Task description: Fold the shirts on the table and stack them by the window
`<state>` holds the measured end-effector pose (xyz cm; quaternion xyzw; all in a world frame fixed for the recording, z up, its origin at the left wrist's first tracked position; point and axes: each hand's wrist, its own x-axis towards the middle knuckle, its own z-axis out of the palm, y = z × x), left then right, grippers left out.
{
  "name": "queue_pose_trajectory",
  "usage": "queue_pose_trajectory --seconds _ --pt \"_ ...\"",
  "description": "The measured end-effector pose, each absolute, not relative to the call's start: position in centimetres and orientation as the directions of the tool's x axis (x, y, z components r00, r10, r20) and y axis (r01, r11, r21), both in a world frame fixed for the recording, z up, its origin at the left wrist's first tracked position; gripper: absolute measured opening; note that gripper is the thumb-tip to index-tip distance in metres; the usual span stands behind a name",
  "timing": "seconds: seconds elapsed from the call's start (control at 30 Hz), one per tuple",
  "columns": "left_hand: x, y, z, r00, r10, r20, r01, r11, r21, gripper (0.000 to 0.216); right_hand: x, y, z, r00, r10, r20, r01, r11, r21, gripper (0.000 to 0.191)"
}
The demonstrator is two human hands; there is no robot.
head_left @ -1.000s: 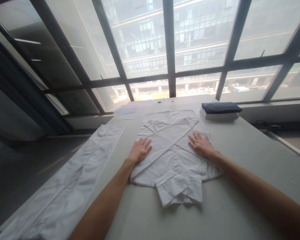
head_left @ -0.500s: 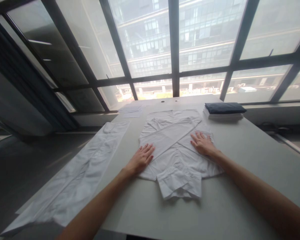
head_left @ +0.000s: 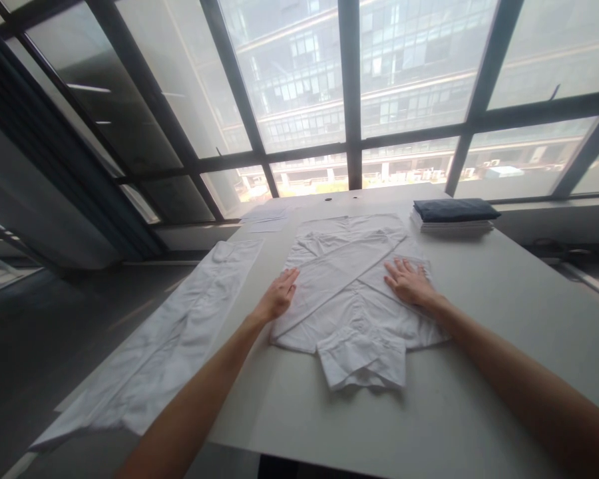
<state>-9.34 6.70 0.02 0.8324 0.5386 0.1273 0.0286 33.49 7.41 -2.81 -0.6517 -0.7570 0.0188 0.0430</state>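
A white shirt [head_left: 349, 266] lies spread on the white table, its sleeves folded crosswise over the body and the collar end pointing towards me. My left hand [head_left: 278, 295] is at the shirt's left edge, fingers stretched out and pointing away from me; whether it presses on the cloth or hovers beside it I cannot tell. On the right part of the shirt my right hand [head_left: 409, 282] lies flat, palm down with fingers spread. Neither hand grips the fabric.
White trousers or a similar long white garment [head_left: 180, 339] lie along the table's left side. Some flat white sheets [head_left: 264, 217] are at the far left. A folded dark blue cloth [head_left: 454, 209] tops a white stack [head_left: 454, 225] at the far right. Large windows stand behind the table [head_left: 519, 319].
My left hand has slid outward and away from me, from the shirt's left part to its edge. My right hand stays on the cloth. The view has shifted slightly.
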Motion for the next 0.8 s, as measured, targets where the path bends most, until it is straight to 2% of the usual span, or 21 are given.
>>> queue_pose_trajectory --seconds 0.13,0.3,0.4,0.6,0.67,0.73,0.8 --pt "-10.1 9.1 -0.6 0.218 0.973 0.079 0.960 -0.228 0.164 0.055 33.5 7.2 -2.6 -0.146 0.989 0.039 0.984 0.149 -0.100 0.064" --pt "-10.9 9.5 -1.4 0.161 0.983 0.083 0.970 -0.173 0.168 0.054 33.5 7.2 -2.5 -0.144 0.989 0.031 0.982 0.147 -0.115 0.063" --pt "-10.9 9.7 -1.2 0.129 0.985 0.118 0.960 -0.154 0.234 0.053 33.5 7.1 -2.4 -0.140 0.990 0.032 0.982 0.143 -0.120 0.063" --pt "-10.8 9.7 -0.1 0.042 0.959 0.279 0.893 -0.161 0.421 0.051 33.5 6.9 -2.2 -0.132 0.991 0.024 0.982 0.134 -0.132 0.062" --pt "-10.0 9.0 0.1 0.072 0.943 0.325 0.883 -0.212 0.418 0.052 33.4 7.0 -2.4 -0.132 0.991 0.033 0.980 0.136 -0.147 0.062" --pt "-8.7 8.0 0.1 0.196 0.919 0.341 0.873 -0.322 0.366 0.053 33.4 7.2 -2.8 -0.128 0.990 0.055 0.971 0.136 -0.197 0.062" --pt "-7.1 6.9 -0.1 0.339 0.890 0.306 0.849 -0.429 0.308 0.055 33.7 7.6 -2.9 -0.100 0.990 0.097 0.925 0.129 -0.357 0.061"
